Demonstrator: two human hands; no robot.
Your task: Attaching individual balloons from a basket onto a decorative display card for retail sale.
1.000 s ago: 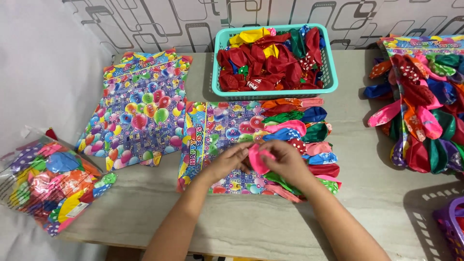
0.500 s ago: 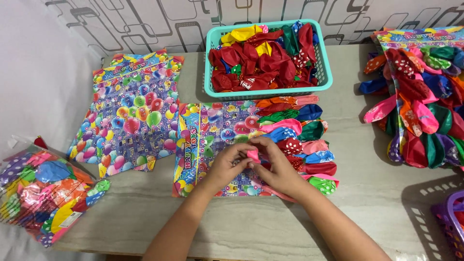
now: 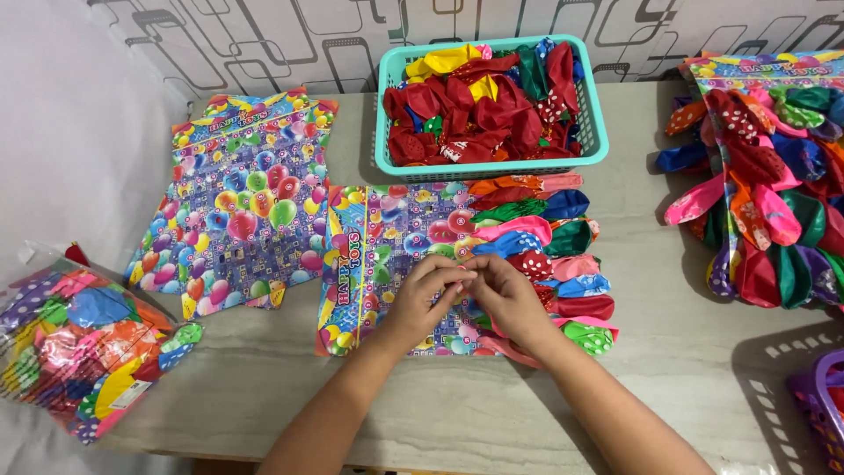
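Observation:
My left hand (image 3: 420, 306) and my right hand (image 3: 512, 301) meet fingertip to fingertip over a colourful printed balloon card (image 3: 387, 237) lying flat on the table. Both pinch the neck of a pink balloon (image 3: 517, 352). Most of it is hidden under my right hand, and only a pink strip shows below the wrist. To the right of my fingers, a column of flat balloons (image 3: 527, 233) in orange, green, blue, pink and red is fixed along the card's right half.
A teal basket (image 3: 492, 167) of mostly red loose balloons stands behind the card. A bare printed card (image 3: 246, 202) lies at the left and a clear bag of balloons (image 3: 79, 343) at the front left. A filled card (image 3: 765, 193) lies at the right, a purple basket (image 3: 822, 396) at the front right corner.
The pink balloon, held up open between my hands a second ago, has been drawn down to the card. My fingertips have closed together on its neck.

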